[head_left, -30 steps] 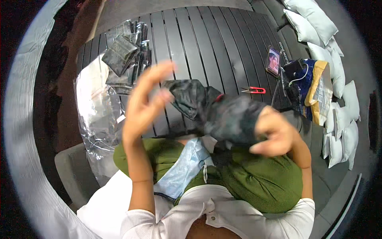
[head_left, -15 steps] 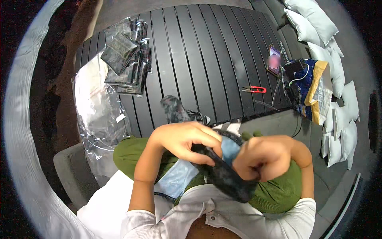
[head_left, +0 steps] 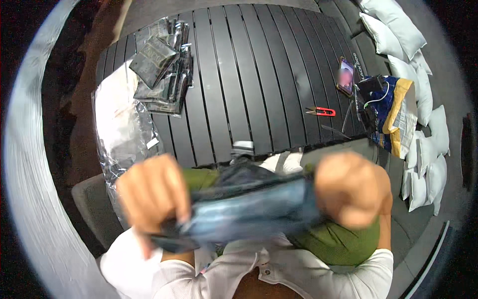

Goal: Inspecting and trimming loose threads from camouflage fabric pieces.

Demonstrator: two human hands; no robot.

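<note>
A dark piece of fabric with a light-blue side [head_left: 249,212] is stretched sideways between my two hands, above my lap. It is smeared by motion, so I cannot make out what kind of article it is. My left hand [head_left: 152,194] is closed round its left end, and my right hand [head_left: 348,189] makes a fist at its right end. Behind it, at the table's near edge, lies a bunched dark cloth [head_left: 244,167] with a whitish band at its top; whether the two are joined is hidden.
The black slatted table [head_left: 249,74] holds stacked dark packets in clear plastic [head_left: 159,70], large clear bags [head_left: 124,124], red-handled thread snips [head_left: 321,111] and a phone [head_left: 345,76]. A blue-and-yellow bag [head_left: 396,114] with cables stands right. White pillows [head_left: 393,35] line the grey sofa.
My hands have moved apart, the left one leftward and down, pulling the fabric out wide. More of its blue side faces up. The dark cloth at the table edge has shifted.
</note>
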